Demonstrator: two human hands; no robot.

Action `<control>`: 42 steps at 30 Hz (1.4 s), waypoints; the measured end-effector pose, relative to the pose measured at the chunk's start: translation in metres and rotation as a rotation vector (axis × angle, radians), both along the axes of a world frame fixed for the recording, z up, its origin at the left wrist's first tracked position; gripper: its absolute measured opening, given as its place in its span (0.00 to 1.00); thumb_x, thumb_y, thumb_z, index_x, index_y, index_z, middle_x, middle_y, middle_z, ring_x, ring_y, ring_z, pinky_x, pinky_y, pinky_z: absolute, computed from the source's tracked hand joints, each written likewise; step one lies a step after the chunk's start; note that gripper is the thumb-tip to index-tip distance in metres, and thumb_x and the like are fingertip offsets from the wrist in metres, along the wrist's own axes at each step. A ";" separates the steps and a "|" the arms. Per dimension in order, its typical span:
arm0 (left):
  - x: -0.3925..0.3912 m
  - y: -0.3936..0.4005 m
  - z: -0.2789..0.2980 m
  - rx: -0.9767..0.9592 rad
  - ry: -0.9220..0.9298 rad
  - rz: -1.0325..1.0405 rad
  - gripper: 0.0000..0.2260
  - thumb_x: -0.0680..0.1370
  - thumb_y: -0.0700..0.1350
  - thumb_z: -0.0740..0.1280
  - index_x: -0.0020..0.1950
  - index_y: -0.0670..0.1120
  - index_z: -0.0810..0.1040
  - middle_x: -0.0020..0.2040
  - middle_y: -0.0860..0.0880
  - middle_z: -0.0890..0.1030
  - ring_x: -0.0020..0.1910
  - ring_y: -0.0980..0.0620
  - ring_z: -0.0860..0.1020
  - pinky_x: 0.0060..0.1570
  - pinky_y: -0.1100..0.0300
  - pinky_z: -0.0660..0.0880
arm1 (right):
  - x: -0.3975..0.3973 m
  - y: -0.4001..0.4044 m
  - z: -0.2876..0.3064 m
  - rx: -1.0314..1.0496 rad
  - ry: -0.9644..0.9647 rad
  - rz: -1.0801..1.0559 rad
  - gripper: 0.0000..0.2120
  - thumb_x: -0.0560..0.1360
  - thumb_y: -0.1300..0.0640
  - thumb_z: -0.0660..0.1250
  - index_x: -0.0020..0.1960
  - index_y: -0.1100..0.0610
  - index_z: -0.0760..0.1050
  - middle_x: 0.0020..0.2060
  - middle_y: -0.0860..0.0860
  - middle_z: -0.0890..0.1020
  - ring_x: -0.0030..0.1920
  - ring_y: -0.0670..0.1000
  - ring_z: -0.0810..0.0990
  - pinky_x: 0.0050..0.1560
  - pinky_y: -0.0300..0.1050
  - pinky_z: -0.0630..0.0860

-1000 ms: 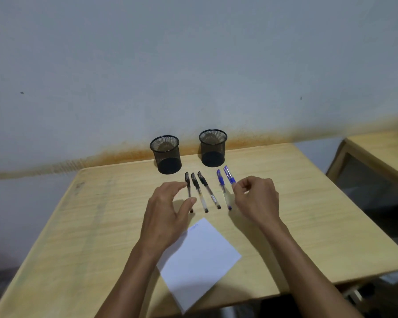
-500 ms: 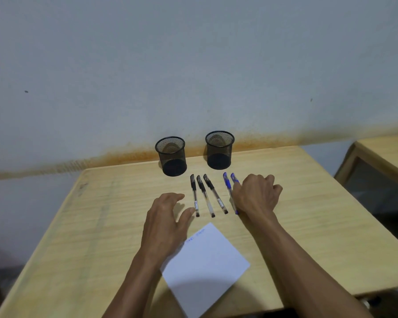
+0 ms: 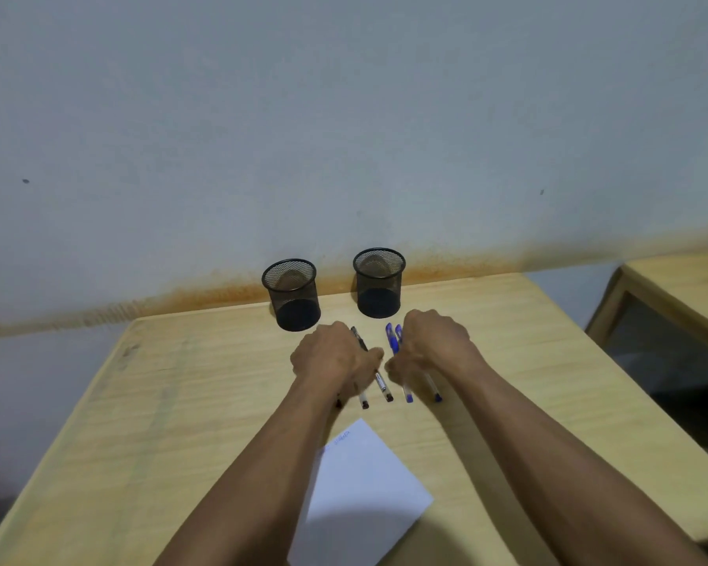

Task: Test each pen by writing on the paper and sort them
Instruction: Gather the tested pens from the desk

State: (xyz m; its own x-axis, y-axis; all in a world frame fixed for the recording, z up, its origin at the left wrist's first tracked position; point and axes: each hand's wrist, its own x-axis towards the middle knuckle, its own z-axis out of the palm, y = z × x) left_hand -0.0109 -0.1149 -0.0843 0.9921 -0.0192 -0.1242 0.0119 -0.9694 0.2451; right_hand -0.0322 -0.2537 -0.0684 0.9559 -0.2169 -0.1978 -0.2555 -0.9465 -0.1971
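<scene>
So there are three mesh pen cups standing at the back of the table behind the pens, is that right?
Not quite: the head view shows two mesh pen cups, the left cup and the right cup, not three. They do stand at the back of the table, behind the pens.

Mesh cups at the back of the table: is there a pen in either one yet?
No: both mesh cups show bare insides, and the black pens and blue pens lie on the table.

Wooden table [image 3: 205,402] — 5 pens [image 3: 382,384], paper [image 3: 364,484], 2 cups [image 3: 293,296] (mesh).
</scene>
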 end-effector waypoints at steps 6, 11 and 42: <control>0.016 -0.016 -0.001 0.046 0.060 -0.060 0.16 0.71 0.51 0.69 0.55 0.46 0.73 0.54 0.45 0.78 0.53 0.42 0.78 0.42 0.55 0.73 | 0.021 0.003 0.000 -0.086 0.030 0.111 0.18 0.67 0.54 0.76 0.52 0.58 0.72 0.46 0.56 0.78 0.45 0.60 0.80 0.42 0.47 0.74; 0.009 -0.014 -0.018 0.070 0.002 -0.066 0.15 0.75 0.45 0.67 0.61 0.44 0.73 0.55 0.44 0.79 0.52 0.43 0.78 0.42 0.55 0.73 | 0.022 -0.003 -0.014 -0.098 0.043 0.143 0.18 0.73 0.54 0.71 0.60 0.60 0.76 0.51 0.58 0.80 0.47 0.60 0.79 0.44 0.48 0.73; 0.115 0.056 -0.017 -1.084 -0.485 0.344 0.19 0.76 0.70 0.50 0.67 0.78 0.61 0.70 0.52 0.73 0.69 0.46 0.71 0.69 0.38 0.64 | 0.100 0.020 -0.027 1.166 -0.830 -0.196 0.20 0.85 0.48 0.56 0.74 0.52 0.71 0.76 0.46 0.70 0.75 0.42 0.66 0.71 0.34 0.64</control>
State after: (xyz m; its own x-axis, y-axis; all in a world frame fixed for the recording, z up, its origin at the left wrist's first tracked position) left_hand 0.1045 -0.0587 -0.1011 0.9052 0.3874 0.1751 -0.0900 -0.2278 0.9695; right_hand 0.0677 -0.2341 -0.0950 0.8551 -0.4610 0.2371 0.2101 -0.1099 -0.9715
